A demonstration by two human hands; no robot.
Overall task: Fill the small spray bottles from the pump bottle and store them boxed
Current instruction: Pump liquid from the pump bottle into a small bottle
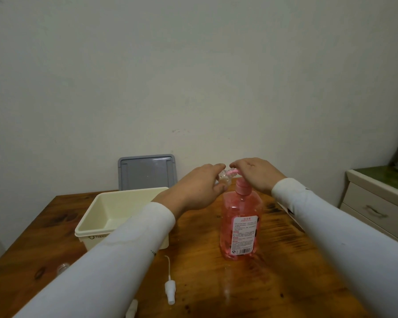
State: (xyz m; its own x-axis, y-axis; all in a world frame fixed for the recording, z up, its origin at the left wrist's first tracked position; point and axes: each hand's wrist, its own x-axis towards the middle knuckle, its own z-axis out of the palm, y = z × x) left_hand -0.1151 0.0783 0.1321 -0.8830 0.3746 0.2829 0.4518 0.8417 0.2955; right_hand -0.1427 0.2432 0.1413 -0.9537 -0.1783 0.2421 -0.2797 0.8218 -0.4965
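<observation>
The left hand [200,189] reaches forward over the tabletop [193,283] and grips a small clear spray bottle [223,179], fingers and thumb curled round it, holding it tilted with its open mouth up against the pink nozzle [301,172] of the pump bottle [239,226]. The right hand [257,177] lies on top of the pump head, palm down and fingers loosely bent over the nozzle, pressing on it rather than clasping it; how far the pump is pushed down cannot be told. The pump bottle stands upright near the middle of the tabletop, clear pink with pink liquid almost to its shoulder and a white label facing the camera. Left of it, partly behind the left sleeve [115,260], sits a cream box [97,216], open at the top, with nothing visible in the part of its inside that shows. Behind the box a grey lid [147,172] leans upright against the wall [193,76]. In front of the pump bottle, on the bare wood, lies a white spray head [169,289] with its thin dip tube curving away from the camera. A second white piece [132,309] peeks out beside the left sleeve at the lower edge, too hidden to tell apart. At the left edge of the tabletop the top of another small clear bottle [63,268] shows. A cabinet [377,203] with a drawer stands at the right.
</observation>
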